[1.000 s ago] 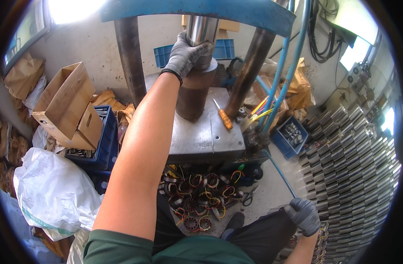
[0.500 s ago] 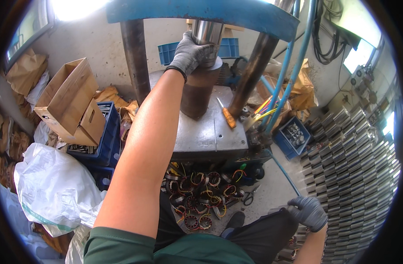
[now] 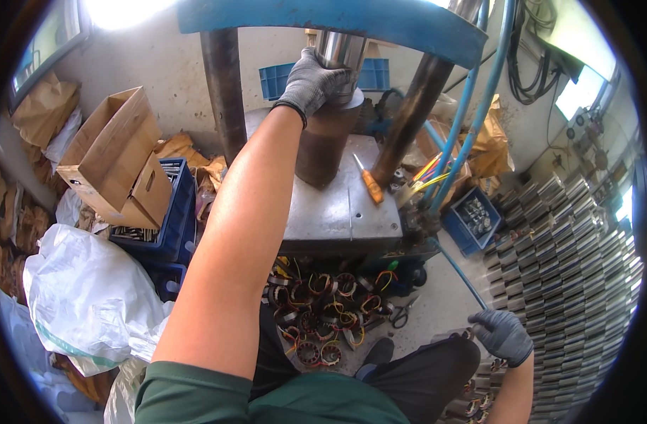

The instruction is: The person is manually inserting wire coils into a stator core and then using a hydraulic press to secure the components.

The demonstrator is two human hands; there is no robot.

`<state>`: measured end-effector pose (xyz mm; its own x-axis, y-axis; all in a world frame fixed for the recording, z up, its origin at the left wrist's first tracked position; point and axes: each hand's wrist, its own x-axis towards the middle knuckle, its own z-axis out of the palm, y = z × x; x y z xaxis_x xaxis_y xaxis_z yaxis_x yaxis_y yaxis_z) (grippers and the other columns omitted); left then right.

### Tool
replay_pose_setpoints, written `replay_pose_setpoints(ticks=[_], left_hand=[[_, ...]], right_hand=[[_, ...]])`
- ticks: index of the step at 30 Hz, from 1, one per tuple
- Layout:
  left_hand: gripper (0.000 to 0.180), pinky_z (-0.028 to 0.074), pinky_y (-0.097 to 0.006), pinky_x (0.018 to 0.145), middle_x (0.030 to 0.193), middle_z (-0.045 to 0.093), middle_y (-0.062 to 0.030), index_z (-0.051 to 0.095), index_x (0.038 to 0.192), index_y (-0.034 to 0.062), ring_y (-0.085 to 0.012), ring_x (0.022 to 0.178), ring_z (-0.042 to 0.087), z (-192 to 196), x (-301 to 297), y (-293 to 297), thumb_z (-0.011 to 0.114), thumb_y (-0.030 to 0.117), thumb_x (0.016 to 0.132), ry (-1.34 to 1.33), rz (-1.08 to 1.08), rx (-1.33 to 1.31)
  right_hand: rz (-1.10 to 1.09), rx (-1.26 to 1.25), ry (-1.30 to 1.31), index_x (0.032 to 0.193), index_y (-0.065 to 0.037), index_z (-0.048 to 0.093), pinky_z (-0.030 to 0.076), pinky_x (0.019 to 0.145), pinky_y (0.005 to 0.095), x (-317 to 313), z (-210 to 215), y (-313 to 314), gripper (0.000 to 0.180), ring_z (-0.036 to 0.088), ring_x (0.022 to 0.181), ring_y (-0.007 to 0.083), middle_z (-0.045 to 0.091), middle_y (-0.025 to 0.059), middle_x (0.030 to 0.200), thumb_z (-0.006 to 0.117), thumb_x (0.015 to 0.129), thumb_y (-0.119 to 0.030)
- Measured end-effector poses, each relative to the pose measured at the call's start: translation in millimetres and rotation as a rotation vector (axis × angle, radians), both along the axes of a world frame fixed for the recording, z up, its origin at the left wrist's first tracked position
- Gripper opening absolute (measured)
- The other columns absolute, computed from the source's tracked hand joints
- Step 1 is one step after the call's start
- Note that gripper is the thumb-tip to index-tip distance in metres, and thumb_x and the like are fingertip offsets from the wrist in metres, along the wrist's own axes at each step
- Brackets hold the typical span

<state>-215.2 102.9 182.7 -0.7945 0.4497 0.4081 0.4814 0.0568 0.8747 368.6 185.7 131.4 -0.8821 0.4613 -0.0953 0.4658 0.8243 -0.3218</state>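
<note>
A blue plastic crate [image 3: 473,220] on the floor holds small metal parts; an open cardboard box [image 3: 111,159] sits on a dark blue crate [image 3: 169,215]. The gloved left hand [image 3: 311,81] keeps its grip wrapped round the shiny steel ram [image 3: 337,49] above the rusty brown cylinder [image 3: 323,145] on the grey steel counter [image 3: 341,208], unchanged. The gloved right hand [image 3: 503,333], curled round a thin blue rod [image 3: 459,272], sits slightly lower.

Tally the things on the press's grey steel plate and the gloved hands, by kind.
Dark metal cylinder: 1
Orange-handled screwdriver: 1
Gloved hands: 2, the left hand on the cylinder's top, the right hand low beside the knee
Total: 4
</note>
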Motion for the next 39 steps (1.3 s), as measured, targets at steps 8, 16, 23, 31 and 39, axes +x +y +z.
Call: replay_pose_setpoints(ticks=[8, 16, 23, 31, 39], left_hand=[[0.078, 0.056, -0.037, 0.095, 0.109, 0.074, -0.0185, 0.055, 0.117, 0.0012, -0.0288, 0.105, 0.072, -5.7, -7.7, 1.2, 0.095, 0.044, 0.066, 0.015, -0.026, 0.021], [0.077, 0.056, -0.036, 0.096, 0.108, 0.074, -0.0178, 0.055, 0.117, 0.0017, -0.0271, 0.104, 0.073, 0.0, -2.5, -1.3, 0.096, 0.042, 0.066, 0.009, -0.006, -0.001], [0.076, 0.057, -0.035, 0.096, 0.108, 0.074, -0.0166, 0.055, 0.117, 0.0022, -0.0260, 0.103, 0.073, -0.9, 0.0, -3.6, 0.097, 0.037, 0.065, -0.011, -0.016, 0.032], [0.075, 0.057, -0.036, 0.096, 0.108, 0.074, -0.0172, 0.055, 0.117, 0.0023, -0.0270, 0.103, 0.073, -2.1, -5.4, -2.5, 0.097, 0.038, 0.065, 0.000, -0.010, 0.013], [0.075, 0.056, -0.037, 0.097, 0.109, 0.074, -0.0180, 0.055, 0.118, 0.0022, -0.0293, 0.106, 0.073, 0.7, -0.8, -4.3, 0.095, 0.038, 0.065, 0.012, 0.027, -0.029]], right_hand=[[-0.006, 0.057, 0.065, 0.106, -0.004, 0.077, 0.059, 0.076, 0.0400, -3.3, 2.7, -0.7, 0.022, 0.074, 0.082, 0.0355, 0.075, 0.0184, 0.091, 0.074, 0.087, -0.013], [-0.131, -0.087, 0.063, 0.108, -0.005, 0.077, 0.059, 0.078, 0.0443, -4.2, 7.2, -0.6, 0.026, 0.074, 0.088, 0.0372, 0.075, 0.0204, 0.093, 0.070, 0.090, -0.021], [-0.042, -0.067, -0.015, 0.110, -0.002, 0.076, 0.060, 0.079, 0.0422, -8.9, 10.0, -1.5, 0.024, 0.075, 0.086, 0.0352, 0.076, 0.0199, 0.094, 0.069, 0.090, -0.014], [-0.004, -0.074, -0.087, 0.110, 0.000, 0.076, 0.059, 0.077, 0.0395, -5.6, 7.8, 2.8, 0.024, 0.075, 0.083, 0.0338, 0.076, 0.0183, 0.095, 0.068, 0.088, -0.005], [0.063, -0.016, -0.169, 0.110, -0.001, 0.075, 0.059, 0.081, 0.0416, -7.5, 6.3, 3.1, 0.025, 0.075, 0.089, 0.0343, 0.076, 0.0179, 0.097, 0.069, 0.087, -0.008]])
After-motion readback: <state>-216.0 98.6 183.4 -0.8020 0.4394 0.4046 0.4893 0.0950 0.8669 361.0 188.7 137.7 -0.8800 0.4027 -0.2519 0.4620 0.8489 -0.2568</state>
